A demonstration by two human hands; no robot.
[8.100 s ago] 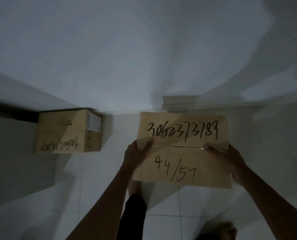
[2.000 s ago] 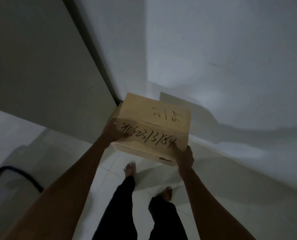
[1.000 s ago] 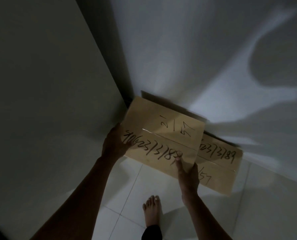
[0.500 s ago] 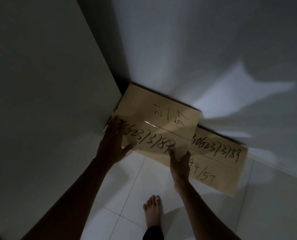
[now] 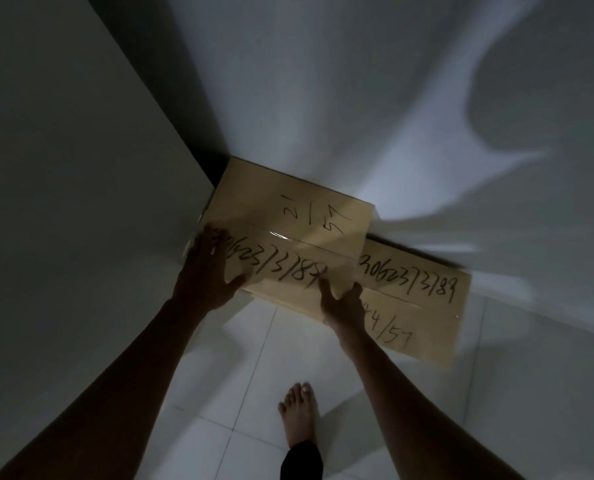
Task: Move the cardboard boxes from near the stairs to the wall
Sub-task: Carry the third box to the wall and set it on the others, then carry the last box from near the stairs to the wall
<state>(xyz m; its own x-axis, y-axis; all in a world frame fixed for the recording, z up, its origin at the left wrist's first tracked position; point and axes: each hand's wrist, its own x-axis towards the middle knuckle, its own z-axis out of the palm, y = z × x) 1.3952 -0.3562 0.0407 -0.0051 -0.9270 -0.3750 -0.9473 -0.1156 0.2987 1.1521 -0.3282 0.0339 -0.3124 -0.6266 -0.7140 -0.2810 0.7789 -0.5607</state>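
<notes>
A cardboard box marked 21/57 (image 5: 288,216) sits in the corner, its back against the white wall (image 5: 358,98) and its left end at the grey side wall (image 5: 63,168). My left hand (image 5: 209,275) lies flat on the box's near left top, fingers spread. My right hand (image 5: 342,303) clasps the box's near right corner, thumb on top. A second cardboard box marked 44/57 (image 5: 423,306) lies lower on the floor to the right, along the same wall and touching the first.
White floor tiles (image 5: 254,375) stretch toward me in dim light. My bare foot (image 5: 299,414) stands about a tile's length in front of the boxes. Shadows of my arms fall on the wall at the right.
The 21/57 box has gone from being carried to resting deep in the corner beside the 44/57 box. My left hand has slid from its side onto its top.
</notes>
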